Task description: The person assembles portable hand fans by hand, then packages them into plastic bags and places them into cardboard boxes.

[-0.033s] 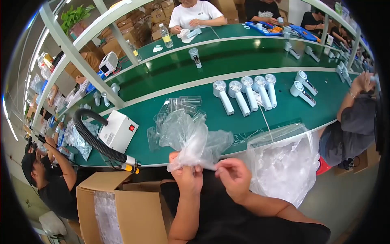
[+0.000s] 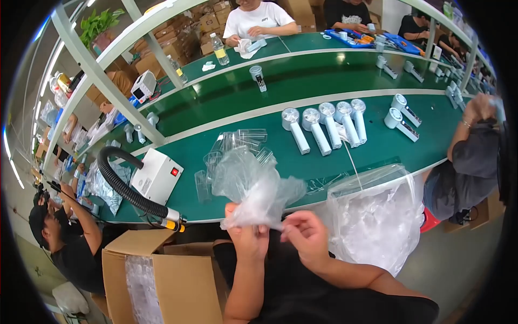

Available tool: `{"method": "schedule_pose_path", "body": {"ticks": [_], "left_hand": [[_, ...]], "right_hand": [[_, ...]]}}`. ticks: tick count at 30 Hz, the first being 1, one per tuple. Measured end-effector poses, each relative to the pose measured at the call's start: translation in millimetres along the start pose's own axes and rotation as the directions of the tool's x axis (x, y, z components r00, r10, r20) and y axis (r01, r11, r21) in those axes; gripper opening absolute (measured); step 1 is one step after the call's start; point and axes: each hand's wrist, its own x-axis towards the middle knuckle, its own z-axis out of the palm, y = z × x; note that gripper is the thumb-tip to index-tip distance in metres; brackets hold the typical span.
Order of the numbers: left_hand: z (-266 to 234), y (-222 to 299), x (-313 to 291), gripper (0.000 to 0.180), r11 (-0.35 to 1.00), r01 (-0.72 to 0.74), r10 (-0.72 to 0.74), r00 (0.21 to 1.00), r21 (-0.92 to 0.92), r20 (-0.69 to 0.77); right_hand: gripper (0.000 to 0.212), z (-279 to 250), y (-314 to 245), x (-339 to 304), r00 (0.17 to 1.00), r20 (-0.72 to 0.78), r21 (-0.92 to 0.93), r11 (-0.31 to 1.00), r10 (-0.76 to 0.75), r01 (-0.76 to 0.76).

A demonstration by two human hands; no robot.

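Observation:
My left hand (image 2: 249, 242) is closed round the gathered lower part of a thin, crumpled clear plastic bag (image 2: 261, 200) at the table's front edge. Close by on the right, my right hand (image 2: 307, 237) pinches the bag's edge between thumb and fingers. The film partly hides the left fingertips. Just behind, several clear plastic covers (image 2: 243, 137) lie on the green table. Farther right, several pale blue handheld fans (image 2: 326, 124) lie side by side, heads away from me.
A white machine (image 2: 158, 175) with a black hose (image 2: 116, 178) stands left. Below it is an open cardboard box (image 2: 186, 286). A large clear bag of white film (image 2: 372, 221) hangs at the front right. Two more fans (image 2: 402, 123) lie near a co-worker's arm (image 2: 468, 121).
My right hand has shifted slightly left, toward my left hand, and the bag's right side has drawn in with it. The co-worker's hand at the right has moved a little.

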Motion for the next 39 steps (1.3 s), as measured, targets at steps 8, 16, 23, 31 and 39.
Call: {"method": "schedule_pose_path", "body": {"ticks": [8, 16, 23, 31, 39], "left_hand": [[-25.9, 50.8, -28.7, 0.017, 0.626, 0.29, -0.66, 0.691, 0.724, 0.294], [-23.7, 6.2, -18.7, 0.012, 0.806, 0.047, -0.02, 0.998, 0.59, -0.053], [-34.1, 9.8, -43.3, 0.011, 0.974, 0.214, -0.225, 0.939, 0.071, 0.259], [-39.3, -3.2, -43.6, 0.044, 0.884, 0.237, -0.26, 0.966, 0.403, 0.003], [-30.6, 0.7, -55.8, 0.051, 0.956, 0.294, -0.293, 0.952, 0.002, -0.086]], "right_hand": [[0.021, -52.6, -9.3, 87.5, 0.706, 0.654, -0.166, 0.962, 0.27, -0.214], [0.015, -8.7, -28.7, 34.9, 0.577, 0.786, -0.42, 0.493, -0.221, 0.762], [0.011, -18.8, 16.5, 19.1, 0.856, 0.282, 0.172, 0.855, 0.433, -0.489], [0.016, -0.3, -19.7, 31.9, 0.753, 0.616, -0.39, 0.74, -0.233, 0.548], [0.017, -12.5, -7.4, 10.9, 0.757, 0.552, -0.527, 0.557, -0.351, 0.642]]}}
